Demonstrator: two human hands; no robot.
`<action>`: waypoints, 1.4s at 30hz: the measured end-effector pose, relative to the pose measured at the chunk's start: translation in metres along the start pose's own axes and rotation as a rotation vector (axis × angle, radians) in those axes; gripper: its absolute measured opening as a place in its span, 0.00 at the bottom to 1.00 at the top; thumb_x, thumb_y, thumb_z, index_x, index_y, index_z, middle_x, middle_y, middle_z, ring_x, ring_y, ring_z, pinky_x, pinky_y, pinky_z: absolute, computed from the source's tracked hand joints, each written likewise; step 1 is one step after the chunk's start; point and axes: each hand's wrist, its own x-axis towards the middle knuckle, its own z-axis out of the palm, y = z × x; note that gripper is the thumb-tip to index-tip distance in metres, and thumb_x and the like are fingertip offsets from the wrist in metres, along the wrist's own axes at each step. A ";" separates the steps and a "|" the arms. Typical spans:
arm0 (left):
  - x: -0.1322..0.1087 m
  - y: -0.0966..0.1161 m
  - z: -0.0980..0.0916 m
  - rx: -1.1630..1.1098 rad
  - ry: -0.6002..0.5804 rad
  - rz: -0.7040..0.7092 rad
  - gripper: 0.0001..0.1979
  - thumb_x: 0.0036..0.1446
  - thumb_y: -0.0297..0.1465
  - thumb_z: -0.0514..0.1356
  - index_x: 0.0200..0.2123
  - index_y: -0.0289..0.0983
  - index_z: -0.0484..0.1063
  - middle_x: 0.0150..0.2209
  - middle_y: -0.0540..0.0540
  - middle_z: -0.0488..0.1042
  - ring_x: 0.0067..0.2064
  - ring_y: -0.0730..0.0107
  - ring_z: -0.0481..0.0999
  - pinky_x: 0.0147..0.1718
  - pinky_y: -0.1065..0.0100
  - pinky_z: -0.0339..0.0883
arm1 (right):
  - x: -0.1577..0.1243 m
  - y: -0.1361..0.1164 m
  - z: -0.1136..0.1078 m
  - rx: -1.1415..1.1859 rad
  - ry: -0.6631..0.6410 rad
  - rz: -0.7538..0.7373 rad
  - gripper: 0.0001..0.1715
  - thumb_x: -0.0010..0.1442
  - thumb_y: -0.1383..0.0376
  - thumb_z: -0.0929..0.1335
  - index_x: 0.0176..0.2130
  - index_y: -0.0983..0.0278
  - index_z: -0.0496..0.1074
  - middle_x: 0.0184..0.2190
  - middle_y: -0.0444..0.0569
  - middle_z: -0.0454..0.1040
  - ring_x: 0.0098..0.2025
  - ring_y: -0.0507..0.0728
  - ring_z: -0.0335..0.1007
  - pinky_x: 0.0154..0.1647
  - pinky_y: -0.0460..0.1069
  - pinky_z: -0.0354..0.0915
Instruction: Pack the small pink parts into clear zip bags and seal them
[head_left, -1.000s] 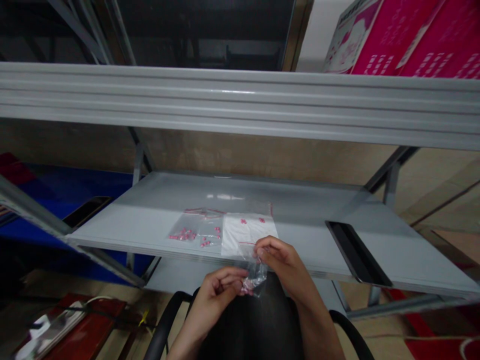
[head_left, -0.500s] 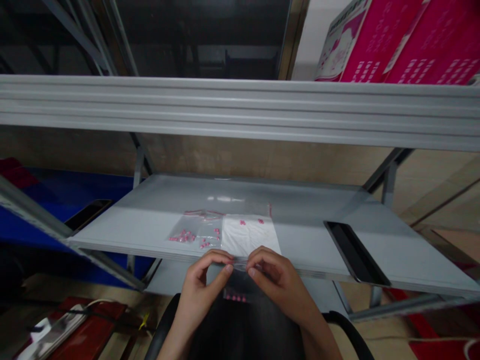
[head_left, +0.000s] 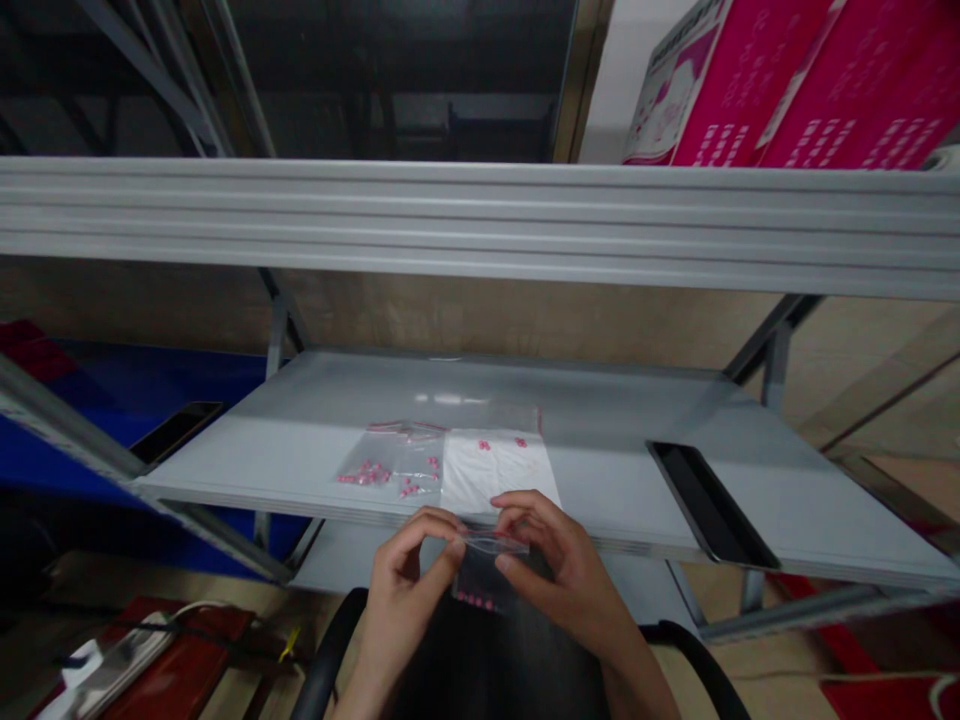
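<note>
A small clear zip-lock bag [head_left: 480, 575] hangs in front of the shelf edge, with several pink beads along its bottom. My left hand [head_left: 420, 560] pinches the bag's upper left corner between thumb and fingers. My right hand [head_left: 551, 555] is at the bag's right side, thumb and fingers apart, with the zip strip reaching between them. Beyond my hands, clear bags [head_left: 365, 465] of pink beads lie on the grey shelf [head_left: 600, 420]. Beside them is a white sheet [head_left: 495, 475] with two pink clusters near its top, inside or under clear plastic.
A dark phone-like device [head_left: 712, 505] lies at the shelf's right front edge, another [head_left: 176, 432] on the blue surface at left. A thick grey rail [head_left: 480, 220] crosses above the shelf. Pink boxes [head_left: 795, 90] stand above it. A power strip [head_left: 120, 665] is low at left.
My right thumb and fingers have spread apart, leaving the bag's right top edge showing. My left hand keeps its pinch. The bag has turned slightly and shows more of its zip strip.
</note>
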 end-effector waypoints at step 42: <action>-0.005 0.004 0.003 0.274 0.002 0.195 0.06 0.58 0.27 0.59 0.29 0.39 0.72 0.33 0.47 0.76 0.38 0.65 0.76 0.38 0.67 0.68 | 0.013 0.000 0.011 -0.060 0.052 -0.077 0.06 0.49 0.73 0.68 0.27 0.63 0.73 0.28 0.45 0.72 0.33 0.54 0.70 0.35 0.48 0.64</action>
